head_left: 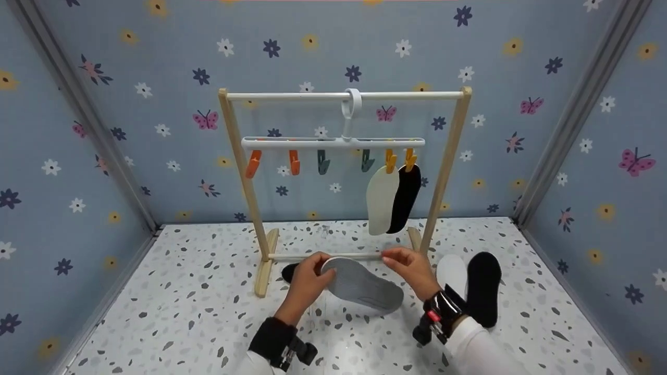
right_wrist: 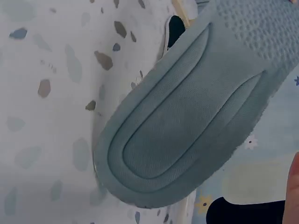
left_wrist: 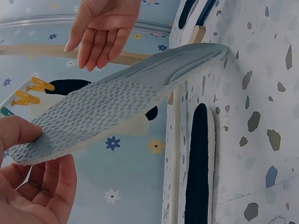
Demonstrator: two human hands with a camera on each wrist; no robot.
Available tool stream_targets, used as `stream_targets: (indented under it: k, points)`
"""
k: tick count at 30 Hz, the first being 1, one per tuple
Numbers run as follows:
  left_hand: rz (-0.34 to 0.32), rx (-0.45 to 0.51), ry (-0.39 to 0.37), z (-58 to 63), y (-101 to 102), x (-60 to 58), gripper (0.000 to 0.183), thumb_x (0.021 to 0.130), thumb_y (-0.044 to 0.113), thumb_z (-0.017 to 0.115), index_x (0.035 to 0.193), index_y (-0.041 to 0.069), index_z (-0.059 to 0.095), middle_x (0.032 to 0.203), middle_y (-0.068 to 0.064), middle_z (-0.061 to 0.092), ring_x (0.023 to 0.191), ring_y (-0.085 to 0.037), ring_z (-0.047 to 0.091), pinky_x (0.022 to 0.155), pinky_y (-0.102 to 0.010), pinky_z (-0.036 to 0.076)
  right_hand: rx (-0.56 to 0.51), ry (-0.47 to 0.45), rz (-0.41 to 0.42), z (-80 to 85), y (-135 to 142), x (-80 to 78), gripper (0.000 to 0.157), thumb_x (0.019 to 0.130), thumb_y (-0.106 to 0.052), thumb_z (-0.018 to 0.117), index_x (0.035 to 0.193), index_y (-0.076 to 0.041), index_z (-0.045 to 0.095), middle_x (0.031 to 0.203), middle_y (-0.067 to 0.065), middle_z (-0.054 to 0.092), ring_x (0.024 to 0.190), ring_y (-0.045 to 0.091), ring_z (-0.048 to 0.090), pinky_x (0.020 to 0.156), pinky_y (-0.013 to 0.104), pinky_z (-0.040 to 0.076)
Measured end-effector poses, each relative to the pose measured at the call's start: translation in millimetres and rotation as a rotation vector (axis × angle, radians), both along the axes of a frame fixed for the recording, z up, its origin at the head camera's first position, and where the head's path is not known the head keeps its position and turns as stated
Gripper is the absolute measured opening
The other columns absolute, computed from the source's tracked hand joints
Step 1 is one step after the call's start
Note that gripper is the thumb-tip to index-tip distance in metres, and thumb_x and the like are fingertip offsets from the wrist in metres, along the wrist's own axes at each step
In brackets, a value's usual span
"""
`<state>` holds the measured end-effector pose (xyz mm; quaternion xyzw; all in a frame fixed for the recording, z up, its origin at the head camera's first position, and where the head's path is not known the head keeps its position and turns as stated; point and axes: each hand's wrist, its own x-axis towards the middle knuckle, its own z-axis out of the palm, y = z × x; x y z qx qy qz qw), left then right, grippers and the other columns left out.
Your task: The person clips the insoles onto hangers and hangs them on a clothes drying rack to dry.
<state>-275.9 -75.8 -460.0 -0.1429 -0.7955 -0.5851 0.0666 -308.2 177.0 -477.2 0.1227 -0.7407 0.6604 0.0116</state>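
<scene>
A grey insole point(head_left: 365, 285) is pinched at its wide end by my left hand point(head_left: 311, 278), thumb on top and fingers beneath. In the left wrist view the insole point(left_wrist: 117, 100) slants up, its far end near the speckled surface. My right hand point(head_left: 412, 268) holds nothing and is apart from the insole, its fingers loosely bent in the left wrist view. Above hangs a white clip hanger point(head_left: 333, 143). Its two yellow clips point(head_left: 391, 162) grip a pale insole point(head_left: 383, 200) and a black insole point(head_left: 405, 200).
The hanger hooks onto a wooden rack point(head_left: 451, 172) with a white top bar. Orange clips point(head_left: 295, 162) and green clips point(head_left: 323, 162) hang unloaded. On the speckled surface point(head_left: 182, 323) lie a white insole point(head_left: 451, 273), a black insole point(head_left: 483, 286) and another dark insole point(head_left: 289, 272).
</scene>
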Motion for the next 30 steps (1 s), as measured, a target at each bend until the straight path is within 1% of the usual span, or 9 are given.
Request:
stream_targets:
  k: [2,5,9,11,14,18,23,27,30]
  points:
    - [-0.001,-0.004,0.011,2.3,1.4,0.5,0.011,0.088,0.009,0.064,0.099,0.007,0.064,0.085,-0.005,0.059,0.069,-0.014,0.049,0.06,-0.028,0.043,0.086,0.039,0.071,3.5,-2.8,3.3,0.034,0.087,-0.015,0.068,0.115,0.005,0.061,0.109,0.016,0.065,0.095,0.015,0.062,0.083,0.026,0.05]
    - [-0.004,-0.013,0.021,3.6,3.7,1.3,0.009,0.088,0.009,0.064,0.097,0.008,0.064,0.086,-0.004,0.061,0.071,-0.014,0.053,0.062,-0.027,0.046,0.154,0.077,0.167,10.0,-7.1,9.6,0.034,0.087,-0.009,0.068,0.115,0.007,0.06,0.111,0.021,0.063,0.096,0.021,0.062,0.081,0.023,0.05]
    - [-0.012,-0.018,0.039,3.6,6.2,2.2,0.009,0.088,0.008,0.063,0.097,0.009,0.064,0.089,-0.004,0.063,0.076,-0.014,0.057,0.064,-0.028,0.049,0.216,0.111,0.225,22.1,-12.1,20.1,0.029,0.086,-0.004,0.066,0.111,0.01,0.061,0.109,0.024,0.064,0.097,0.028,0.062,0.081,0.021,0.05]
    - [-0.014,-0.016,0.045,4.2,6.6,3.1,0.009,0.088,0.008,0.063,0.097,0.01,0.064,0.089,-0.003,0.063,0.076,-0.014,0.057,0.064,-0.028,0.049,0.232,0.117,0.233,27.3,-14.2,24.1,0.027,0.086,-0.002,0.065,0.109,0.011,0.061,0.107,0.025,0.064,0.096,0.029,0.063,0.08,0.02,0.05]
    - [-0.017,-0.013,0.051,5.8,6.4,4.3,0.009,0.088,0.009,0.064,0.097,0.009,0.063,0.089,-0.004,0.062,0.076,-0.014,0.057,0.064,-0.028,0.049,0.254,0.123,0.218,29.4,-16.2,26.1,0.025,0.086,-0.001,0.065,0.108,0.011,0.062,0.105,0.024,0.065,0.094,0.028,0.063,0.079,0.021,0.05]
    - [-0.023,-0.033,0.066,11.2,6.3,5.4,0.01,0.088,0.011,0.065,0.098,0.007,0.063,0.089,-0.007,0.062,0.076,-0.015,0.057,0.065,-0.028,0.049,0.246,0.139,0.207,30.2,-18.8,26.7,0.024,0.086,0.0,0.065,0.107,0.011,0.062,0.102,0.024,0.066,0.092,0.027,0.064,0.079,0.021,0.05]
    - [-0.022,-0.081,0.105,26.2,8.2,6.8,0.01,0.088,0.012,0.065,0.098,0.009,0.064,0.088,-0.004,0.063,0.077,-0.014,0.057,0.067,-0.027,0.049,0.211,0.142,0.199,31.3,-24.3,27.9,0.022,0.086,0.001,0.065,0.105,0.009,0.063,0.098,0.023,0.066,0.089,0.024,0.064,0.077,0.021,0.051]
    - [-0.037,-0.106,0.159,39.1,10.0,10.0,0.009,0.089,0.012,0.065,0.098,0.011,0.064,0.089,-0.002,0.062,0.08,-0.014,0.057,0.068,-0.028,0.05,0.197,0.181,0.223,31.7,-28.7,29.0,0.017,0.087,0.001,0.064,0.102,0.008,0.064,0.094,0.021,0.066,0.083,0.016,0.063,0.074,0.022,0.051]
    - [-0.051,-0.117,0.186,44.9,10.1,12.4,0.01,0.089,0.012,0.065,0.099,0.012,0.064,0.09,-0.001,0.061,0.081,-0.014,0.056,0.068,-0.028,0.051,0.174,0.195,0.242,31.2,-31.0,29.4,0.014,0.088,0.001,0.062,0.1,0.007,0.064,0.091,0.021,0.065,0.078,0.012,0.06,0.07,0.023,0.051]
